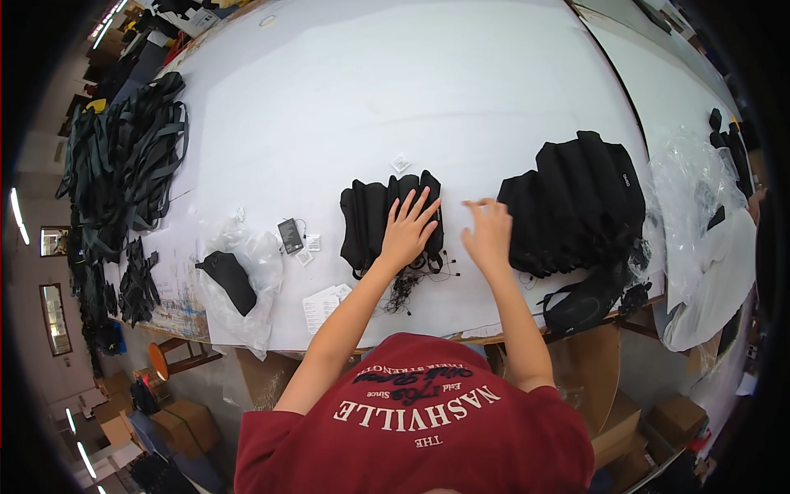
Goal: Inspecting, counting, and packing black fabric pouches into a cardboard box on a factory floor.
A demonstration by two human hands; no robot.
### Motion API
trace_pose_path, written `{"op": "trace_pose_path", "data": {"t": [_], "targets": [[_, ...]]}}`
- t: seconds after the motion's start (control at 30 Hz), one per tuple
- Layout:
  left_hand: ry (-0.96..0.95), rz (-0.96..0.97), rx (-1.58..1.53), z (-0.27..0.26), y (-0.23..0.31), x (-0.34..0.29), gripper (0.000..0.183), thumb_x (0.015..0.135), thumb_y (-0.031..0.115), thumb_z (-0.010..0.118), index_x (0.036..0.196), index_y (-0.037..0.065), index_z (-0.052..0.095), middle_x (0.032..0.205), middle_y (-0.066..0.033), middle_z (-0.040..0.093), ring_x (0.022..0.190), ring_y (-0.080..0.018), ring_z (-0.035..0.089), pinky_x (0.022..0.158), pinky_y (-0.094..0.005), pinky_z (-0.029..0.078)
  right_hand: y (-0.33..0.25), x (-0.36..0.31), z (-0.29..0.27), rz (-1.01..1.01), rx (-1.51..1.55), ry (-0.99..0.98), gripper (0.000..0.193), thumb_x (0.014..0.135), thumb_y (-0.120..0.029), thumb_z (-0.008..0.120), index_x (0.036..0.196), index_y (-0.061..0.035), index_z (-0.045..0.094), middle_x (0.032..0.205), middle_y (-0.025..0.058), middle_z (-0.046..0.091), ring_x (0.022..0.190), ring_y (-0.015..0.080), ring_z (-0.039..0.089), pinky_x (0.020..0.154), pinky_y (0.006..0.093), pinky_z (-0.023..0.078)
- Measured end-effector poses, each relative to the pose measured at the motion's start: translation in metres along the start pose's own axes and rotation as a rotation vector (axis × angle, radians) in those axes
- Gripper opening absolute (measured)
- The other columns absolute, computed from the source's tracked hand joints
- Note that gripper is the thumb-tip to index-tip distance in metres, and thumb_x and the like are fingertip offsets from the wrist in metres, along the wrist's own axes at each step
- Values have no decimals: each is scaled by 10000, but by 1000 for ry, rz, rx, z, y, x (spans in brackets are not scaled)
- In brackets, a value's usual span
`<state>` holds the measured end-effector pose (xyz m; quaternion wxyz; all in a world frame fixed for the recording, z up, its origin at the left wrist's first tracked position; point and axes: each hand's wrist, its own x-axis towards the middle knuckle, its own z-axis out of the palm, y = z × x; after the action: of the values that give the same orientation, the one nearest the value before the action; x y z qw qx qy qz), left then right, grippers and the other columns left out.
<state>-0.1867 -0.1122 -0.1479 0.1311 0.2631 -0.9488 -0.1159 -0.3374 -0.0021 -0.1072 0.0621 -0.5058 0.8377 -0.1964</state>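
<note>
My left hand (407, 230) lies with fingers spread on a small row of black fabric pouches (360, 218) in front of me. Just right of that row, my right hand (489, 233) hovers over the white table with thumb and fingers apart, nothing visible in it. Beside it stands a larger row of overlapping black pouches (576, 193); its near end reaches the table's front edge. A tangle of thin black cords (403, 288) lies below the small row. Past the far side of that row is a small white tag (401, 163).
Left of centre are a black hang tag (290, 236), white printed slips (322, 308) and a black pouch (230, 280) on clear plastic. Black straps (123, 160) heap up at the far left. Clear plastic bags (695, 185) lie at the right. Cardboard boxes (185, 426) stand below the table.
</note>
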Motion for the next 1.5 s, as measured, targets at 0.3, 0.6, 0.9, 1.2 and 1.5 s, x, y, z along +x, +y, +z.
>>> {"op": "trace_pose_path", "data": {"t": [0.3, 0.6, 0.9, 1.2, 1.5], "targets": [[-13, -11, -25, -4, -2, 1, 424, 938, 354, 435, 1355, 278, 414, 1455, -18, 311, 1329, -247, 276, 1091, -433, 173, 62, -16, -5, 99, -192, 95, 265, 687, -60, 670, 919, -57, 543, 983, 73, 526, 989, 248, 487, 839, 375, 383], [11, -59, -211, -5, 13, 11, 437, 948, 303, 404, 1382, 260, 377, 1478, -9, 275, 1322, -334, 260, 1054, -522, 131, -3, -8, 56, 184, 605, 100, 237, 783, -153, 655, 929, -22, 522, 913, 148, 563, 835, 307, 573, 713, 374, 457], [-20, -44, 118, 17, 14, 13, 487, 939, 363, 427, 1409, 294, 318, 1484, 32, 251, 1352, -304, 203, 1055, -571, 128, 31, -30, 58, 273, 784, -101, 378, 778, -153, 624, 1133, -47, 548, 1151, 151, 552, 1040, 327, 541, 884, 373, 429], [-16, -60, 136, 23, 17, 17, 491, 937, 386, 424, 1407, 295, 318, 1484, 21, 248, 1353, -324, 195, 1054, -584, 125, 53, -32, -17, 412, -298, 428, 367, 720, -130, 666, 1073, -160, 569, 1130, 52, 484, 1053, 260, 447, 866, 386, 350], [-17, -71, 107, 24, 16, 16, 481, 938, 377, 422, 1402, 297, 323, 1479, 22, 255, 1352, -325, 192, 1058, -581, 99, 68, -34, -28, 284, 20, 542, 178, 788, -162, 655, 949, -101, 610, 857, 16, 583, 869, 221, 523, 769, 336, 390]]}}
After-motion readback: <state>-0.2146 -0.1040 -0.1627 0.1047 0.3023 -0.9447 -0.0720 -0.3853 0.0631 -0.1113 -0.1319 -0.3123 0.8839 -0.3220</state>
